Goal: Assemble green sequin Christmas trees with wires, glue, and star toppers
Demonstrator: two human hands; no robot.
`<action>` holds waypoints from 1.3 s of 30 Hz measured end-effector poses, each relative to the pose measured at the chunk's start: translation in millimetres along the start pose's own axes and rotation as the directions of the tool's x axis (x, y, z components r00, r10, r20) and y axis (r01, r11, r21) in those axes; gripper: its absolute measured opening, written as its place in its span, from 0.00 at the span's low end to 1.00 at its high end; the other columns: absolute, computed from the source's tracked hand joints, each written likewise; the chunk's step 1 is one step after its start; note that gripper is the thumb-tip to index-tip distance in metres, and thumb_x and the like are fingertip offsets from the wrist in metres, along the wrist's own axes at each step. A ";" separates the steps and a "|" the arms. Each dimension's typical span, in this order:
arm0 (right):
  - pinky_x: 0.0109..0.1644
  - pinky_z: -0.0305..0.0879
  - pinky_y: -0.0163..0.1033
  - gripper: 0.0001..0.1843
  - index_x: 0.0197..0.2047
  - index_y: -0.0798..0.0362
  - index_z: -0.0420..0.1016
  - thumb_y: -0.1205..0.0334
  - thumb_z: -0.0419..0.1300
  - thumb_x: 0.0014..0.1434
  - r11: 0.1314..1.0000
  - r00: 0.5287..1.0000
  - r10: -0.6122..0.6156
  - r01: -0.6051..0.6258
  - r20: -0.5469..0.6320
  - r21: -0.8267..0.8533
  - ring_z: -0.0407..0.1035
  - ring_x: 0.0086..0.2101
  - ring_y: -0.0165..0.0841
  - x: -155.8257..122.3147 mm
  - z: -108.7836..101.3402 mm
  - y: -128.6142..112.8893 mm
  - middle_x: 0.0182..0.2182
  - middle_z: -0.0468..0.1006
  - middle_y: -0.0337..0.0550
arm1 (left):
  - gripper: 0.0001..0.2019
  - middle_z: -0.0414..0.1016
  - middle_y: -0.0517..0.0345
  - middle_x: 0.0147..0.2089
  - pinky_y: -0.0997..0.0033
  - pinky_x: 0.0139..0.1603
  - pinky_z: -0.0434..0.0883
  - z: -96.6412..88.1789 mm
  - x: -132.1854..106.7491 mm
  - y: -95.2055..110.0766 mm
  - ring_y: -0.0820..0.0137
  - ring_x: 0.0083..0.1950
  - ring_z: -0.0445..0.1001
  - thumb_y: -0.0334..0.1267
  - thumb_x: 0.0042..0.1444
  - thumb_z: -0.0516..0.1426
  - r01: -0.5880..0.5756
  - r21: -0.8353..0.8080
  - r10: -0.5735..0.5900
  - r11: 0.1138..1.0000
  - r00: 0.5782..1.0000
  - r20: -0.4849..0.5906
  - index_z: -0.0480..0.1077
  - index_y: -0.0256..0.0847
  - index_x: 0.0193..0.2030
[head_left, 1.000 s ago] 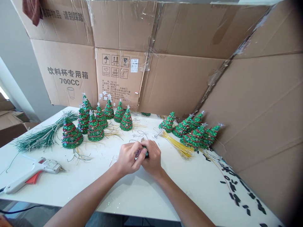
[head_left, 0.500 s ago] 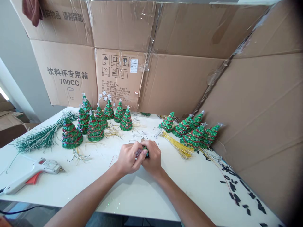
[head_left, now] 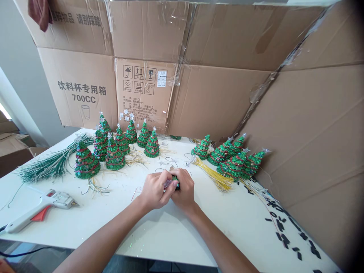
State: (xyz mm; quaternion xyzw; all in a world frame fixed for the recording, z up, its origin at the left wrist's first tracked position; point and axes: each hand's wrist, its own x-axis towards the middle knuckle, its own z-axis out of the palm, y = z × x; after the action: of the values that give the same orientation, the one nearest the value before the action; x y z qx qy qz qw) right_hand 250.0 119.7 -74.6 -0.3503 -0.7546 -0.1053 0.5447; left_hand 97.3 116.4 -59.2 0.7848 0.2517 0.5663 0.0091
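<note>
Tinsel Christmas tree (head_left: 176, 182), gripped by left hand (head_left: 155, 190) and right hand (head_left: 184, 188), forearms (head_left: 105, 231) angled inward

L hand (head_left: 155, 190), R hand (head_left: 184, 189), both on mini Xmas tree (head_left: 175, 182), glue gun (head_left: 42, 210) left

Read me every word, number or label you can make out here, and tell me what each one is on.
"饮料杯专用箱" and "700CC": on the brown corrugated cardboard panel at left.
"物品 请别踩踏": on the cardboard flap above; its start is hidden by a dark red cloth.
"700 CC": in the small print on the middle cardboard panel; the other small print and white sticker are too small to read.
</note>
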 end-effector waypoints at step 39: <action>0.40 0.66 0.46 0.07 0.43 0.46 0.71 0.64 0.55 0.75 1.000 1.000 0.008 -0.008 0.007 0.008 0.71 0.33 0.39 0.3 -0.5 -0.7 0.32 0.79 0.42 | 0.11 0.71 0.63 0.25 0.70 0.27 0.62 0.1 -0.7 -0.4 0.71 0.22 0.70 0.41 0.77 0.52 0.017 -0.021 -0.016 1.000 1.000 0.004 0.62 0.45 0.39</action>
State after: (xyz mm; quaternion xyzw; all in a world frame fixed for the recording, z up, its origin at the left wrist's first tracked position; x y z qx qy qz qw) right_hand 249.9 119.0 -74.0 -0.3515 -0.7556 -0.0989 0.5438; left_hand 97.0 116.6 -60.0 0.7837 0.2523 0.5672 0.0223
